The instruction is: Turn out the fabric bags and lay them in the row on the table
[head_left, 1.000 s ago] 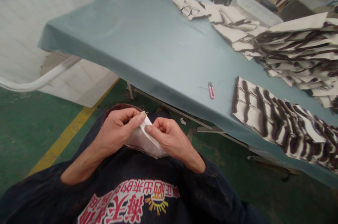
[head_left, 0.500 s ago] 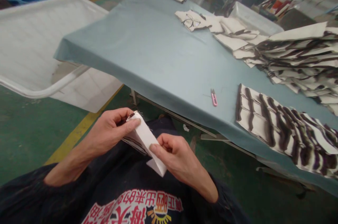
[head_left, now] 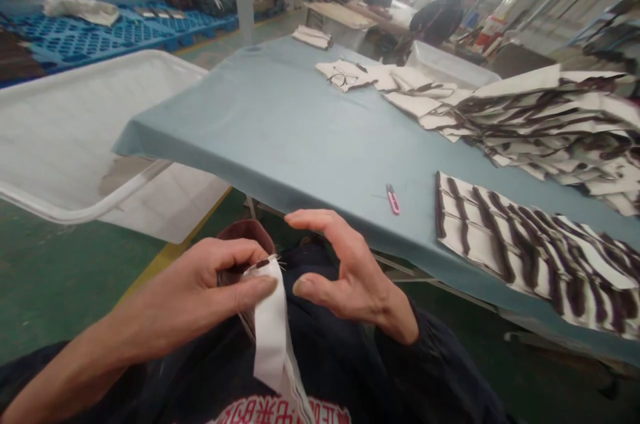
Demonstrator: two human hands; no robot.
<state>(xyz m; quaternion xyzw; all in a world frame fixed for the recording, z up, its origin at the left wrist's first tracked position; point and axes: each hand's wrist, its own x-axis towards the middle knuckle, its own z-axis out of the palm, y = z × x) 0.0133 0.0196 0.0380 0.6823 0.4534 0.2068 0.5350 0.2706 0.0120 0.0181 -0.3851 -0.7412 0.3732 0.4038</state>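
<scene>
Left: a white bin (head_left: 45,137), cut off by the frame edge. Left of centre: my left hand (head_left: 215,287), fingers closed on the frayed end of a folded pale fabric piece (head_left: 270,344); the fingertips behind it are hidden, and the fabric's lower end leaves the frame over the dark clothing. Centre: my right hand (head_left: 353,271), fingers open, thumb and index apart, just beside the fabric without touching it. On the bench (head_left: 280,137), beyond both hands: eyeglasses (head_left: 343,79) on pale cloth, then pink snips (head_left: 393,199). Background: a person (head_left: 437,17), blurred. Right: overlapping striped pieces (head_left: 520,244) and, behind them, a heaped pile (head_left: 555,117), its layers indistinct, both cropped by the frame.
</scene>
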